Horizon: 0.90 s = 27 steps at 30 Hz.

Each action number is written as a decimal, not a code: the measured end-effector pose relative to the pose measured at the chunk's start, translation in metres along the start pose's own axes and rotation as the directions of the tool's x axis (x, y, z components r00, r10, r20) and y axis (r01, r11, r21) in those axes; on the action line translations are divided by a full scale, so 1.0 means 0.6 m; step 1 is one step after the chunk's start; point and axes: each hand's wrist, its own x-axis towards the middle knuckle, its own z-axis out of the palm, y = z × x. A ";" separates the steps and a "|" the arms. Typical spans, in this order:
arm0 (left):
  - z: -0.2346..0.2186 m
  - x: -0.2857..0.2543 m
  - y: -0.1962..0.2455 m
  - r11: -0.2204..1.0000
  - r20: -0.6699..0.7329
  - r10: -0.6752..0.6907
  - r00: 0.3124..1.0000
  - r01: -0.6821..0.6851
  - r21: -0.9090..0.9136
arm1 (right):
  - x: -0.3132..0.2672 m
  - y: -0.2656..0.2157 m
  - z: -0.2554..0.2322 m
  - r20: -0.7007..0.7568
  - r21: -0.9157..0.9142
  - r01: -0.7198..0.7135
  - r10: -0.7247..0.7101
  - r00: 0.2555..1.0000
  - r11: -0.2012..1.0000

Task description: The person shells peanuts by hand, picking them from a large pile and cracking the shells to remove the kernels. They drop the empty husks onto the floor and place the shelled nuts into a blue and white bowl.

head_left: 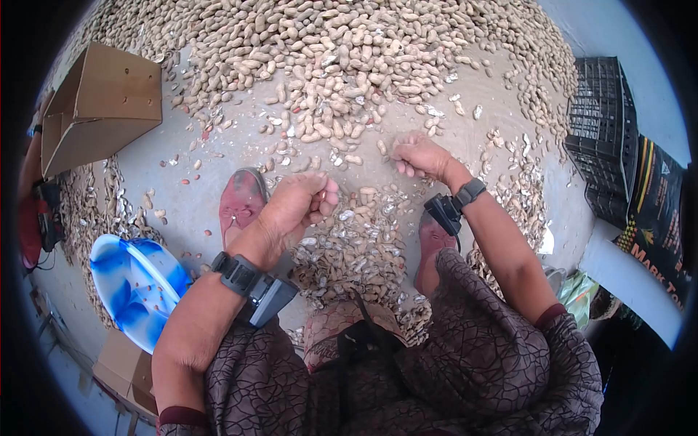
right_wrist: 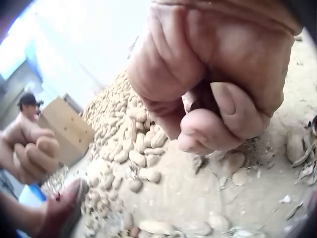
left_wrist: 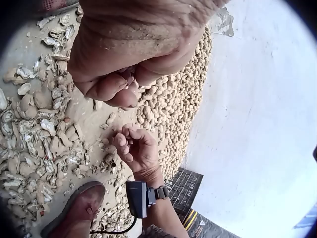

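A wide heap of unshelled peanuts (head_left: 342, 58) covers the floor ahead of me. My left hand (head_left: 302, 207) hovers above my left shoe, fingers curled into the palm around small peanut pieces (left_wrist: 130, 82). My right hand (head_left: 416, 156) is low at the near edge of the heap, and its thumb and fingers (right_wrist: 208, 124) pinch a peanut (right_wrist: 194, 101) that is mostly hidden. A pile of empty shells (head_left: 363, 247) lies between my feet. The right hand (left_wrist: 134, 148) also shows in the left wrist view, curled just above the floor.
A blue and white bowl (head_left: 134, 283) sits on the floor at my left. A cardboard box (head_left: 102, 109) stands at the far left and a black plastic crate (head_left: 603, 123) at the right. My red shoes (head_left: 240, 203) rest on the floor among shells.
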 end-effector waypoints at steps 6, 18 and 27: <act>0.000 0.014 -0.009 0.998 0.030 -0.020 0.999 0.022 -0.064 | -0.024 -0.067 0.026 0.134 0.754 0.028 -0.196 0.971 0.657; -0.023 0.012 0.006 0.892 0.236 0.029 0.971 0.081 -0.444 | -0.082 -0.186 0.103 -0.288 -0.042 0.709 -0.688 0.666 0.704; -0.012 0.000 0.003 0.959 0.216 0.056 0.975 0.007 -0.282 | 0.077 -0.046 0.026 -0.415 -0.519 0.207 -0.456 0.787 0.830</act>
